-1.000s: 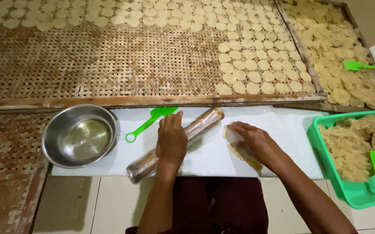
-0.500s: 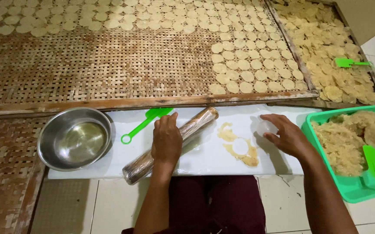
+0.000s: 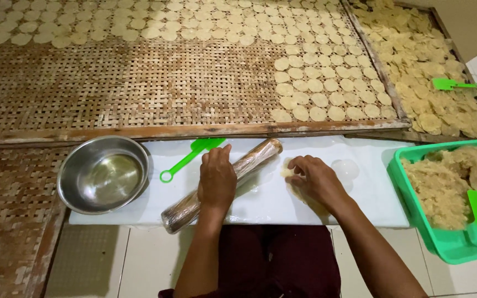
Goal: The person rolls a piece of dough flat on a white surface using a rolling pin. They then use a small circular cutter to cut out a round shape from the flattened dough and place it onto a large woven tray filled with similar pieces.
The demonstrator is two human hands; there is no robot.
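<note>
Pale flattened dough piece (image 3: 289,172) lay on white board (image 3: 371,204), under right hand (image 3: 317,179), fingers pinching its edge. Left hand (image 3: 216,179) rested palm-down on plastic-wrapped rolling pin (image 3: 186,209), fingers curled over it. Steel bowl (image 3: 103,174) sat at left, green tub of dough (image 3: 442,243) at right.

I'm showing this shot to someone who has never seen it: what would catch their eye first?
Probably the big woven bamboo tray at the top, partly lined with rows of pale round discs. Below it, the left hand rests on a wrapped rolling pin on the white board. The bright green tub of crumbly dough sits at the right.
</note>
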